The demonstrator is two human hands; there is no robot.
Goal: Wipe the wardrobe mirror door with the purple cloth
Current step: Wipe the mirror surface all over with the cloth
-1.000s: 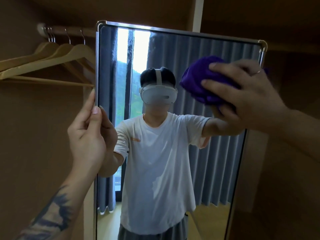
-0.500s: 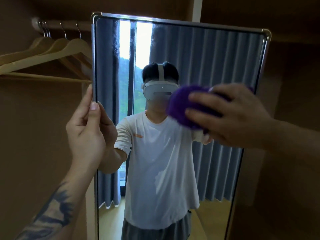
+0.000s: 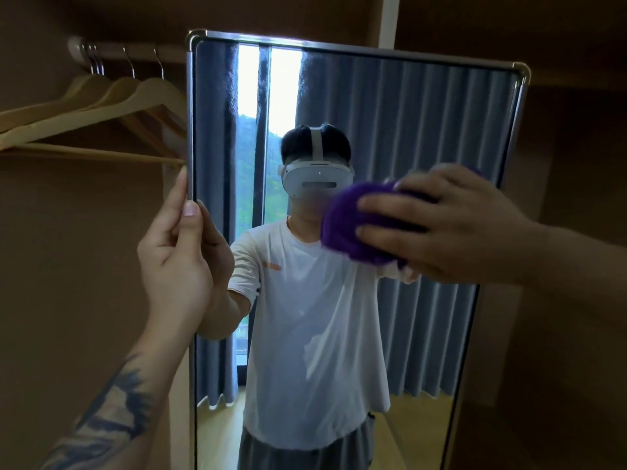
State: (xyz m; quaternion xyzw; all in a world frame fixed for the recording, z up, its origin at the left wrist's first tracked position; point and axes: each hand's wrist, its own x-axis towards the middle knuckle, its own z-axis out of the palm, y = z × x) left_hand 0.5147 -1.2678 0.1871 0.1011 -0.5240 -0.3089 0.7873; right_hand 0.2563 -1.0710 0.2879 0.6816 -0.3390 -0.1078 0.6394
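The tall wardrobe mirror door (image 3: pixel 407 123) with a thin metal frame fills the middle of the view. My left hand (image 3: pixel 176 252) pinches its left edge, thumb on the front and fingers behind. My right hand (image 3: pixel 451 228) holds the bunched purple cloth (image 3: pixel 342 222) against the glass at mid-height, right of centre, with its fingers laid over the cloth. The thumb of that hand is hidden. The glass reflects a person, grey curtains and a window.
Several wooden hangers (image 3: pixel 101 106) hang from a rail (image 3: pixel 112 50) just left of the mirror's upper edge, close to my left hand. Brown wardrobe panels (image 3: pixel 559 334) stand to the right of the door and behind it.
My right hand has carried the cloth from the mirror's top right corner down and leftward to mid-height. My left hand has kept its hold on the left edge.
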